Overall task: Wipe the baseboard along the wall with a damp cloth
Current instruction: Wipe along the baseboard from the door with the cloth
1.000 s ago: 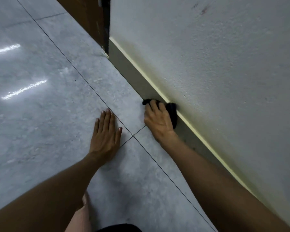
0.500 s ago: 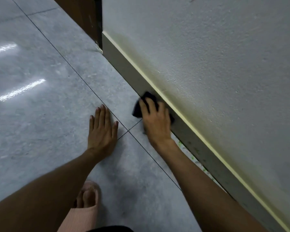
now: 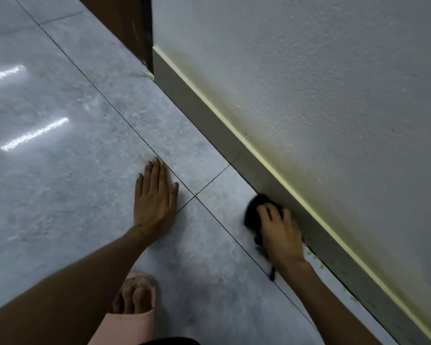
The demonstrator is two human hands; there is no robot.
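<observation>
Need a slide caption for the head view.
Right hand presses black cloth against baseboard; left hand flat on floor.

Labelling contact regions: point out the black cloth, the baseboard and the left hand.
black cloth [image 3: 253,212], head view, on the bunched part showing ahead of the right hand's fingers.
baseboard [image 3: 209,123], head view, on its grey front face below the pale top edge.
left hand [image 3: 154,202], head view, on the back of the hand, flat on the floor.

two hands [image 3: 154,202], one cloth [image 3: 253,212], one slipper [image 3: 132,319]

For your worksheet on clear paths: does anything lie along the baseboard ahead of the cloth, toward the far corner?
Nothing visible does. The baseboard runs bare from the black cloth under the right hand to the corner.
</observation>
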